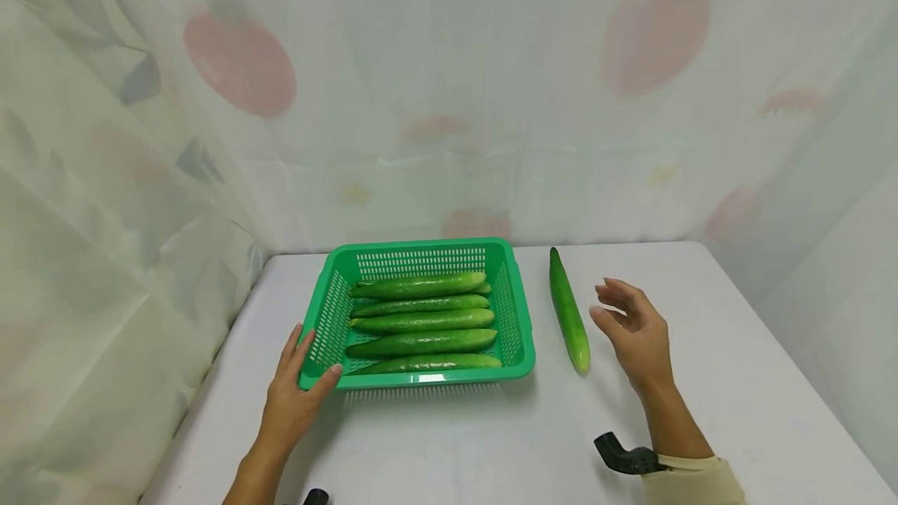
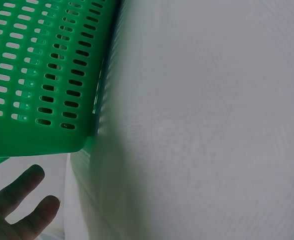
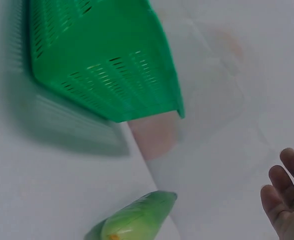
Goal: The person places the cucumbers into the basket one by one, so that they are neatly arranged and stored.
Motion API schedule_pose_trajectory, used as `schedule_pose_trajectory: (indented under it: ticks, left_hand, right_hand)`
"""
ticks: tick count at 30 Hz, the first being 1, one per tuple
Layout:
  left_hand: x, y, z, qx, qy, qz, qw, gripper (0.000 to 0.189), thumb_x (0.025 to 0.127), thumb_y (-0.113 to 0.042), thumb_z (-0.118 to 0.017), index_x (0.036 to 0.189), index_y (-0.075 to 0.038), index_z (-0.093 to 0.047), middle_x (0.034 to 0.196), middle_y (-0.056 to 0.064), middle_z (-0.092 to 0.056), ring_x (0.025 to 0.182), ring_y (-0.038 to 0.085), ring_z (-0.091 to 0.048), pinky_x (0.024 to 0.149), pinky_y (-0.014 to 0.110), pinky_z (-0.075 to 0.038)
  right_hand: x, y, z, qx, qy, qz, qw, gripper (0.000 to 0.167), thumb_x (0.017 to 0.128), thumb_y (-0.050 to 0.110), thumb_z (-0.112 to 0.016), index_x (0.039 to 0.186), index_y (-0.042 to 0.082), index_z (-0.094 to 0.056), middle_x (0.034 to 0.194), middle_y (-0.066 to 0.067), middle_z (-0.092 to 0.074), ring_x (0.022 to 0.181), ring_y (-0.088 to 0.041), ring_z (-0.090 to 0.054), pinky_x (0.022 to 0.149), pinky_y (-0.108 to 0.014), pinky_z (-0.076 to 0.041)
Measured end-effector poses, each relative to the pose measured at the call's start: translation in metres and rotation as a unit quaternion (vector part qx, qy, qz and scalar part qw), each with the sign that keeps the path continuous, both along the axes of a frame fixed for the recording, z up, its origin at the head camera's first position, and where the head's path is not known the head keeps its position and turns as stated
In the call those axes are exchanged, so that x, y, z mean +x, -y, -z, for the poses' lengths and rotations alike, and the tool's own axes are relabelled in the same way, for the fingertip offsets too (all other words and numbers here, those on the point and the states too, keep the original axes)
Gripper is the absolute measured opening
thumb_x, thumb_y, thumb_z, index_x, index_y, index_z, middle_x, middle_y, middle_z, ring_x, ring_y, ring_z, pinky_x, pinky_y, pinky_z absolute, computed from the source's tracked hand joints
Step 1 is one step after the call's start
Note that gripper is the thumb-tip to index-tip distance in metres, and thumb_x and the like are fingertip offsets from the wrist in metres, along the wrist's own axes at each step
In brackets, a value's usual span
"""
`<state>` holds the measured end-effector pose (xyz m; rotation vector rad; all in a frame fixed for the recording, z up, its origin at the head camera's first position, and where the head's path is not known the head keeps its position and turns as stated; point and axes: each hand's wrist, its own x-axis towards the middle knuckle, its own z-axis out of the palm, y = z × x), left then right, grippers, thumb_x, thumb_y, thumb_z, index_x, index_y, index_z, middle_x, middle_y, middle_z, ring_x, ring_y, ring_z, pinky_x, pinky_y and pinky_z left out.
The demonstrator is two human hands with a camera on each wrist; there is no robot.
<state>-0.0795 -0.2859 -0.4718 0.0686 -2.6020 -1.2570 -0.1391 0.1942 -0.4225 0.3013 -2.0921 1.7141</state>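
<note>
A green plastic basket (image 1: pixel 522 349) with slotted walls stands on the table, and several cucumbers (image 1: pixel 422 322) lie side by side in it. At its front left corner is my left hand (image 1: pixel 291 404), thumb and fingers spread at the rim; in the left wrist view some fingers (image 2: pixel 22 192) show below the basket wall (image 2: pixel 42 137). A single cucumber (image 1: pixel 570 310) lies on the table right of the basket, pointing away from me. Just right of that cucumber, my right hand (image 1: pixel 638 337) hovers with loosely bent fingers, holding nothing; the right wrist view shows a gap between its fingers (image 3: pixel 274 202) and the cucumber (image 3: pixel 137 217).
The white table (image 1: pixel 449 450) reaches back to a hanging curtain (image 1: pixel 449 100) printed with fruit. More of the sheeting (image 1: pixel 105 256) hangs along the left side. A black wrist camera mount (image 1: pixel 627 458) sits on my right wrist.
</note>
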Motion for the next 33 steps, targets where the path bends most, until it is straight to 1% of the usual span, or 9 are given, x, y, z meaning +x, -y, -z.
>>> schedule_pose_trajectory:
  ticks: [6,11,17,20,23,24,27,31,33]
  left_hand:
    - [0.0,0.0,0.001,-0.001,0.0,-0.001,1.0,0.077,0.09,-0.034,-0.07,0.154,-0.019,-0.029,0.159,-0.001,-0.01,0.142,0.034,-0.012,0.096,0.069,-0.025]
    - [0.0,0.0,0.001,-0.001,-0.001,0.0,1.0,0.077,0.09,-0.033,-0.07,0.154,-0.019,-0.029,0.159,-0.001,-0.011,0.142,0.034,-0.012,0.096,0.069,-0.025]
    - [0.0,0.0,0.001,0.001,0.001,0.0,1.0,0.077,0.09,-0.033,-0.07,0.154,-0.02,-0.028,0.159,-0.002,-0.01,0.142,0.034,-0.011,0.096,0.069,-0.024]
    - [0.0,0.0,0.001,0.001,0.002,0.001,1.0,0.077,0.091,-0.034,-0.069,0.154,-0.02,-0.028,0.159,-0.002,-0.01,0.142,0.034,-0.011,0.096,0.07,-0.024]
    - [0.0,0.0,0.001,0.0,0.002,0.0,1.0,0.077,0.091,-0.034,-0.069,0.154,-0.02,-0.028,0.159,-0.003,-0.01,0.142,0.034,-0.011,0.096,0.07,-0.024]
    - [0.0,0.0,0.001,0.0,0.002,0.0,1.0,0.077,0.091,-0.034,-0.069,0.154,-0.02,-0.028,0.159,-0.002,-0.01,0.142,0.034,-0.011,0.096,0.07,-0.024]
    - [0.0,0.0,0.0,-0.002,0.0,0.0,1.0,0.077,0.09,-0.034,-0.07,0.154,-0.019,-0.029,0.159,0.001,-0.011,0.142,0.035,-0.012,0.096,0.07,-0.024]
    - [0.0,0.0,0.0,-0.003,0.001,-0.001,1.0,0.077,0.09,-0.034,-0.069,0.154,-0.019,-0.029,0.159,0.002,-0.011,0.142,0.035,-0.012,0.096,0.07,-0.024]
    - [0.0,0.0,0.0,-0.003,0.001,-0.001,1.0,0.077,0.091,-0.034,-0.069,0.154,-0.019,-0.029,0.159,0.002,-0.011,0.142,0.035,-0.012,0.096,0.07,-0.024]
  right_hand:
    - [-0.006,-0.001,0.019,-0.003,0.045,0.022,0.9988,0.043,0.091,0.0,-0.065,0.132,-0.003,-0.052,0.123,-0.02,-0.056,0.113,-0.026,-0.054,0.09,-0.02,-0.044]
    - [-0.01,-0.001,0.035,-0.011,0.061,0.032,0.9976,0.043,0.092,0.008,-0.067,0.132,0.002,-0.053,0.124,-0.016,-0.056,0.112,-0.019,-0.053,0.09,-0.018,-0.043]
    - [-0.018,0.001,0.058,-0.004,0.102,0.049,0.9936,0.048,0.092,0.018,-0.069,0.134,0.004,-0.051,0.127,-0.017,-0.054,0.117,-0.028,-0.051,0.089,-0.018,-0.042]
    - [-0.021,0.002,0.067,0.008,0.135,0.056,0.9893,0.052,0.091,0.022,-0.07,0.136,0.004,-0.05,0.129,-0.016,-0.053,0.119,-0.029,-0.049,0.091,-0.023,-0.041]
    - [-0.022,0.004,0.07,0.014,0.159,0.048,0.9859,0.055,0.091,0.021,-0.07,0.138,0.002,-0.048,0.133,-0.019,-0.051,0.122,-0.032,-0.047,0.096,-0.034,-0.04]
    - [-0.02,0.006,0.067,0.015,0.165,0.044,0.9851,0.055,0.091,0.02,-0.07,0.138,0.002,-0.048,0.133,-0.02,-0.05,0.122,-0.034,-0.046,0.097,-0.039,-0.039]
    - [-0.023,0.006,0.075,0.029,0.174,0.036,0.9836,0.057,0.091,0.022,-0.07,0.139,0.002,-0.046,0.135,-0.021,-0.048,0.123,-0.037,-0.046,0.098,-0.047,-0.038]
    - [-0.03,0.004,0.092,0.052,0.19,0.031,0.98,0.062,0.088,0.026,-0.073,0.14,0.005,-0.045,0.137,-0.019,-0.046,0.123,-0.035,-0.046,0.098,-0.046,-0.039]
    - [-0.031,0.004,0.094,0.061,0.197,0.029,0.978,0.063,0.088,0.024,-0.074,0.141,0.006,-0.045,0.137,-0.019,-0.044,0.123,-0.036,-0.045,0.099,-0.046,-0.04]
